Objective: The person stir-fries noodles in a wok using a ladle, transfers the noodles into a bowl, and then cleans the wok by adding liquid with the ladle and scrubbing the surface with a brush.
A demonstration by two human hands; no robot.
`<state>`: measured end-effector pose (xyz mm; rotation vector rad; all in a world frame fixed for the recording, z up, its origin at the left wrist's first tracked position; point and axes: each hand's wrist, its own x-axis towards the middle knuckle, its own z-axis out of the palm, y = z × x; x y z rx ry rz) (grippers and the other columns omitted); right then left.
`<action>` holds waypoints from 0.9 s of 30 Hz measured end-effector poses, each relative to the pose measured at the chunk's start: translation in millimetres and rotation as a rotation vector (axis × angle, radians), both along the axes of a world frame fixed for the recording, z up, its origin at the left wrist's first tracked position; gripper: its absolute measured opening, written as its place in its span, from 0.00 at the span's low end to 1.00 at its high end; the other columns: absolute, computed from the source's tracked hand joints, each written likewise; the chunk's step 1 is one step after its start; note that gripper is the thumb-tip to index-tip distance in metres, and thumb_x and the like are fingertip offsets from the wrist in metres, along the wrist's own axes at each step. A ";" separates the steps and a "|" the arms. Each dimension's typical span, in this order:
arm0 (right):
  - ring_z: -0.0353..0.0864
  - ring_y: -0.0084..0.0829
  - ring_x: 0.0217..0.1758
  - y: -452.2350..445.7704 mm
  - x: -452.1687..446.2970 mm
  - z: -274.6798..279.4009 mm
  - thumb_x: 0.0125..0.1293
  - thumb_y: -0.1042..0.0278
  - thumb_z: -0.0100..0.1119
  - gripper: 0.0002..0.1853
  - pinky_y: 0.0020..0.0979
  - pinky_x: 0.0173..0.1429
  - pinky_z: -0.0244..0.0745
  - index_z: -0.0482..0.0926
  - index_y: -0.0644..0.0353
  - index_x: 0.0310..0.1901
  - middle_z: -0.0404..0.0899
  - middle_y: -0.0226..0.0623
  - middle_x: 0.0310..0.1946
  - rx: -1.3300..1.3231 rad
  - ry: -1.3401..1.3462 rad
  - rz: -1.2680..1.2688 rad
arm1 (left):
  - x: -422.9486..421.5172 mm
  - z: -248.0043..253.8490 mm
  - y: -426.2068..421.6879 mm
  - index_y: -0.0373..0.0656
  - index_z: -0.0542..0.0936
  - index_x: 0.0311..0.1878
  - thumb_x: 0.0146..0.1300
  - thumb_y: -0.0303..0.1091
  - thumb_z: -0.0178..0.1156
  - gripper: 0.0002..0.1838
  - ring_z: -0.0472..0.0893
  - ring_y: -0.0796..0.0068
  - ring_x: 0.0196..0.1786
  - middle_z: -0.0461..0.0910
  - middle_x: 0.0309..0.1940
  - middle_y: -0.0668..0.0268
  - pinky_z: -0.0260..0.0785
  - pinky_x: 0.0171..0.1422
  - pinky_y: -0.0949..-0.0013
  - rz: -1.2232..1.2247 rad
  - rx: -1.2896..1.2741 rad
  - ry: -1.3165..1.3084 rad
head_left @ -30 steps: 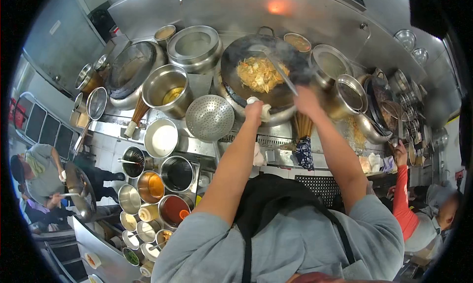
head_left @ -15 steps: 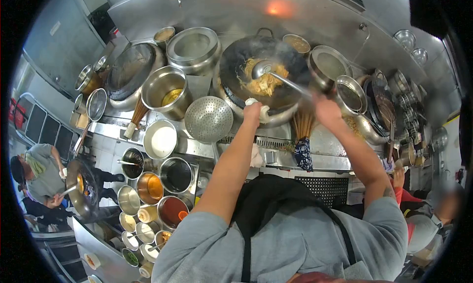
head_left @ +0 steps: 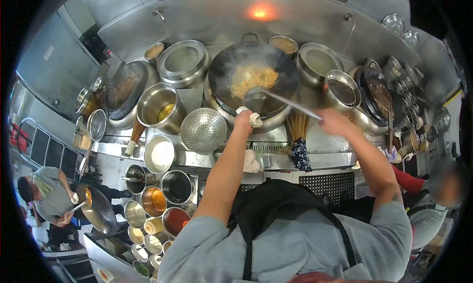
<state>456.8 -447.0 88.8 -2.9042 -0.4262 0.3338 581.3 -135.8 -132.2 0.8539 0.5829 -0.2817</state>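
A large black wok point(head_left: 217, 68) sits on the central burner, steam rising from it. Inside lies a heap of yellowish-brown food point(head_left: 258, 78) that looks like fried noodles. My left hand point(head_left: 242, 121) is closed on a folded white cloth point(head_left: 254, 119) at the wok's near rim; the cloth hides whether a handle lies under it. My right hand point(head_left: 337, 123), right of the wok, is wrapped round the handle end of a metal ladle point(head_left: 293, 105). The ladle's bowl rests low in the wok, at the near side of the food. Steam slightly blurs the food.
Left of the wok are a perforated strainer point(head_left: 203, 130) and a deep steel pot point(head_left: 160, 103). Bamboo brushes point(head_left: 298, 127) stand at the counter's front. Sauce containers point(head_left: 176, 221) crowd the lower left. A co-worker point(head_left: 49, 184) holds another wok at far left; another person point(head_left: 433, 219) is at right.
The ladle's bowl has come down from the top of the food to its near side, turned over. My right hand has lowered slightly with it. My left hand keeps its hold. The view has shifted.
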 end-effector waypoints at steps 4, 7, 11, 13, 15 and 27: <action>0.80 0.50 0.50 -25.8 6.6 37.4 0.56 0.73 0.53 0.26 0.46 0.56 0.73 0.77 0.60 0.60 0.82 0.56 0.43 0.076 0.080 0.143 | -38.9 23.4 1.0 0.40 0.75 0.43 0.65 0.29 0.49 0.07 0.82 0.58 0.37 0.79 0.35 0.59 0.79 0.44 0.49 -0.011 -0.042 -0.038; 0.82 0.50 0.43 -33.7 4.1 65.3 0.56 0.71 0.54 0.24 0.45 0.48 0.75 0.79 0.60 0.57 0.82 0.55 0.41 0.126 0.324 -0.067 | -69.8 53.5 -5.5 0.40 0.75 0.47 0.67 0.29 0.47 0.10 0.83 0.56 0.40 0.80 0.38 0.57 0.79 0.45 0.48 0.061 -0.014 -0.028; 0.84 0.46 0.40 -24.0 0.0 24.9 0.60 0.71 0.52 0.25 0.46 0.42 0.79 0.74 0.58 0.62 0.83 0.51 0.38 -0.033 0.136 0.067 | -42.1 21.0 -14.5 0.38 0.74 0.47 0.68 0.30 0.47 0.10 0.83 0.59 0.37 0.81 0.38 0.59 0.81 0.44 0.52 -0.064 0.032 -0.069; 0.84 0.49 0.43 -25.1 -0.4 -34.4 0.64 0.71 0.50 0.26 0.48 0.52 0.78 0.70 0.58 0.66 0.82 0.53 0.43 -0.220 -0.046 0.065 | -85.2 -13.7 -17.1 0.38 0.73 0.49 0.68 0.28 0.47 0.10 0.84 0.59 0.37 0.81 0.38 0.58 0.81 0.43 0.53 -0.015 0.059 -0.090; 0.83 0.50 0.46 -29.2 -37.3 -41.5 0.65 0.71 0.52 0.27 0.47 0.55 0.77 0.69 0.58 0.67 0.81 0.54 0.47 -0.130 -0.123 0.020 | -155.5 -18.0 -19.1 0.38 0.72 0.51 0.67 0.27 0.48 0.12 0.84 0.59 0.38 0.81 0.39 0.58 0.82 0.43 0.54 0.054 0.102 -0.123; 0.81 0.51 0.50 -57.0 -30.8 37.9 0.59 0.69 0.55 0.24 0.45 0.56 0.75 0.77 0.57 0.60 0.83 0.52 0.44 0.062 0.109 0.157 | -113.8 75.0 -14.3 0.39 0.75 0.39 0.66 0.28 0.47 0.07 0.81 0.60 0.34 0.79 0.32 0.59 0.78 0.37 0.51 0.035 -0.047 -0.114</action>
